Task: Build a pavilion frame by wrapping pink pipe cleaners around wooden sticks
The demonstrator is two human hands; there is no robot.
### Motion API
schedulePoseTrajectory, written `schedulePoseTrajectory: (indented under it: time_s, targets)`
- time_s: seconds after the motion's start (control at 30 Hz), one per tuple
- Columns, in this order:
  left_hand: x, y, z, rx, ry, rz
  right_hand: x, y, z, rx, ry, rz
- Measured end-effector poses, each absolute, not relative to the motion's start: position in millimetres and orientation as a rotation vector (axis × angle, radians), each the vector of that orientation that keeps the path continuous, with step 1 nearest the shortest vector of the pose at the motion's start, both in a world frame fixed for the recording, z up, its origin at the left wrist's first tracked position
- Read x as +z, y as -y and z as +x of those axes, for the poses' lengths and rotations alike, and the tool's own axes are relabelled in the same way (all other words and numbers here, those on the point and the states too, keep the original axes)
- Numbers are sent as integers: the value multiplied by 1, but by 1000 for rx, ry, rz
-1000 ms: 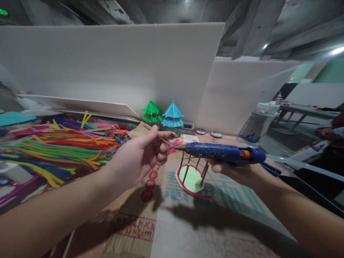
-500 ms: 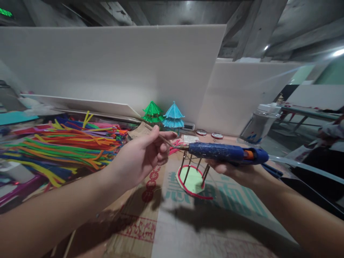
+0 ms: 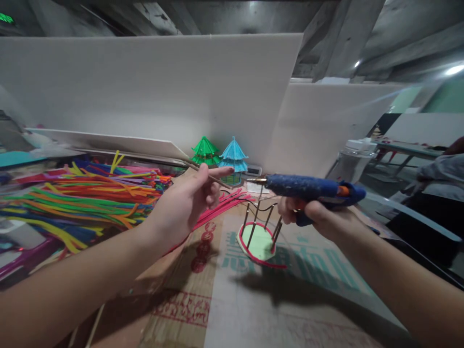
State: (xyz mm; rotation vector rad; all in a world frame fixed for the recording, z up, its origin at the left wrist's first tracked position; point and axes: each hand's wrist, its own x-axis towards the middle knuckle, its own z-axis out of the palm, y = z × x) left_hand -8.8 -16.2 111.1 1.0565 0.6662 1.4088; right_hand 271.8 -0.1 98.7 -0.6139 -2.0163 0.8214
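"Glue gun [image 3: 304, 187], where is it?"

"Gripped in my right hand [image 3: 326, 220], raised above the surface [image 3: 125, 316] toward its right edge, nozzle [image 3: 258, 181] clear of the brown stick [image 3: 220, 182] pinched in my left hand [image 3: 186, 200]."

"Beneath?"

"Pale green base [image 3: 261, 241] with brown posts [image 3: 253, 229]; green pagoda [image 3: 204, 150] and blue pagoda [image 3: 233, 152] near the far edge."

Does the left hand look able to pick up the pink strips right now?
Probably yes: the pink strips appear close to the left hand, with nothing visibly between, though it holds a brown stick.
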Motion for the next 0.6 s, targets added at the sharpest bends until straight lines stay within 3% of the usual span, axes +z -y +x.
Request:
schedulePoseTrajectory:
  time_s: [0.13,0.3,0.6]
  targets:
    - [102,-1,-18,1427,-854,1404,104,-27,283,881,1809,-655]
    - [99,0,-20,1384,-1017,1654,103,-92,305,448,1831,-1380]
    - [107,23,-10,1324,-1054,1760,51,-160,288,472,1777,-1742]
